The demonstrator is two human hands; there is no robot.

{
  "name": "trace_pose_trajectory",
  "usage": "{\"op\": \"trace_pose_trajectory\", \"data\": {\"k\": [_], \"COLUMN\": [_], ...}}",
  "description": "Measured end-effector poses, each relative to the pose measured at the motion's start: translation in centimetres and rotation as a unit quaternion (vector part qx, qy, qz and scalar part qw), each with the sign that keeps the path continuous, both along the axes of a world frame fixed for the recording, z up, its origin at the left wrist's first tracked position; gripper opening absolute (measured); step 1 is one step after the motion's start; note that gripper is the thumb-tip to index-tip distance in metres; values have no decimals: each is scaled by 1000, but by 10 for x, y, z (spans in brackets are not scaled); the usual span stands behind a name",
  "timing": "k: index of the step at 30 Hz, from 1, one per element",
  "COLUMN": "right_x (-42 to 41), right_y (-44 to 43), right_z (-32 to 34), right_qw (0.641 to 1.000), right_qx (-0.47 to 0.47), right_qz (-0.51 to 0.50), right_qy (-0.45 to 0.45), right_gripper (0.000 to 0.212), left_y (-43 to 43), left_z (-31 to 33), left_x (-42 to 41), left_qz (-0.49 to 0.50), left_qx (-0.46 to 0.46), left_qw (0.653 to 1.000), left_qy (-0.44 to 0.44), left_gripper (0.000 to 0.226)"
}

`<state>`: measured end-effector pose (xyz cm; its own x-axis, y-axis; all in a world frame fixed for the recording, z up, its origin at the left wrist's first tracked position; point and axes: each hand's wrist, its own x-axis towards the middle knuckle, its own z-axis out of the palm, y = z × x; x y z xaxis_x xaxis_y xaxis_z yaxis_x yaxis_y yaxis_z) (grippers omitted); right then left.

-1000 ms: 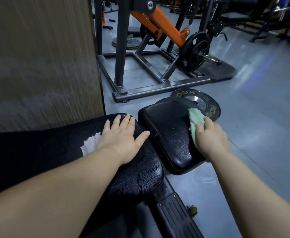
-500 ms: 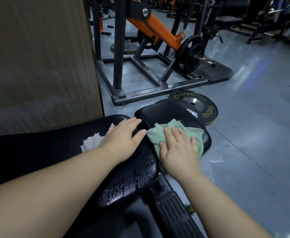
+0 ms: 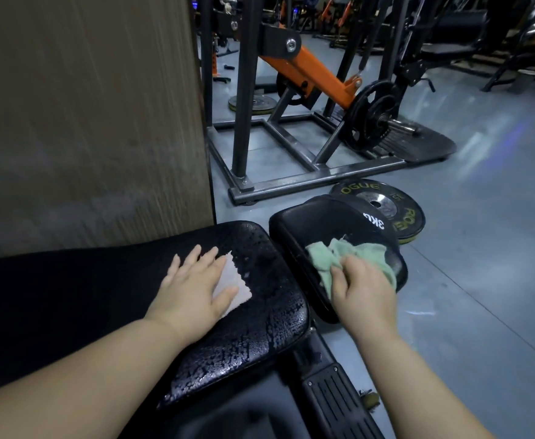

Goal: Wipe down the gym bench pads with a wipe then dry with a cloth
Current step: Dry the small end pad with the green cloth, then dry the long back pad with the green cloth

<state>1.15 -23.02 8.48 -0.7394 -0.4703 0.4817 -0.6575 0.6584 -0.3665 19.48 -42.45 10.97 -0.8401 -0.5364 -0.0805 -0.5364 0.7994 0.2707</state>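
Green cloth [image 3: 355, 256] is bunched in the right hand [image 3: 363, 294], whose fingers curl round it and press it onto the small seat pad [image 3: 310, 223]. Most of the cloth spills out ahead of the knuckles, toward the pad's far edge. Beside that grip, across the narrow gap between pads, the left hand [image 3: 193, 288] lies flat on the long back pad [image 3: 269, 327], fingers straight and spread, gripping nothing. A white wipe [image 3: 236, 282] sits under its fingers and thumb, poking out toward the right hand. Around the wipe the black surface glistens, probably wet, though the dim light leaves this uncertain. Beyond the gripped cloth a weight plate [image 3: 355, 187] lies on the grey floor [image 3: 481, 280], partly behind the seat pad.
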Motion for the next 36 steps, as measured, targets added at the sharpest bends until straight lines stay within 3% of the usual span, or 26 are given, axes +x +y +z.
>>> {"op": "trace_pose_trajectory", "data": {"k": [3,6,10,16,21,24,26,29,31,34,36], "right_x": [25,38,46,46,36,36,43,56,65,77,83], "right_y": [15,23,32,57,72,72,66,52,41,18,2], "right_z": [-23,-32,-20,-24,-17,-9,-4,-6,-10,-18,-29], "right_qw": [994,980,939,808,788,780,775,792,831,907,947], "right_qx": [-70,-137,-281,-493,-544,-561,-562,-532,-480,-341,-216], "right_qz": [86,138,114,33,21,41,58,84,121,188,216], "right_qy": [4,-31,-159,-322,-287,-273,-283,-287,-253,-161,-102], "right_gripper": [22,23,15,34,44,43,43,44,35,18,25], "left_y": [6,16,25,51,72,63,47,16,-3,-17,-23], "left_z": [-3,-4,-2,4,10,19,23,19,10,1,1], "left_x": [-17,-37,-73,-145,-183,-178,-163,-118,-76,-21,2], "left_qz": [-27,-36,-67,-107,-46,-16,3,31,41,48,42], "left_qx": [2,4,-1,77,209,331,356,232,125,39,6], "left_qw": [998,991,984,968,946,906,889,933,968,995,999], "left_qy": [59,126,163,213,242,263,286,273,213,76,7], "left_gripper": [50,21,11,10,21,42,48,47,47,53,57]}}
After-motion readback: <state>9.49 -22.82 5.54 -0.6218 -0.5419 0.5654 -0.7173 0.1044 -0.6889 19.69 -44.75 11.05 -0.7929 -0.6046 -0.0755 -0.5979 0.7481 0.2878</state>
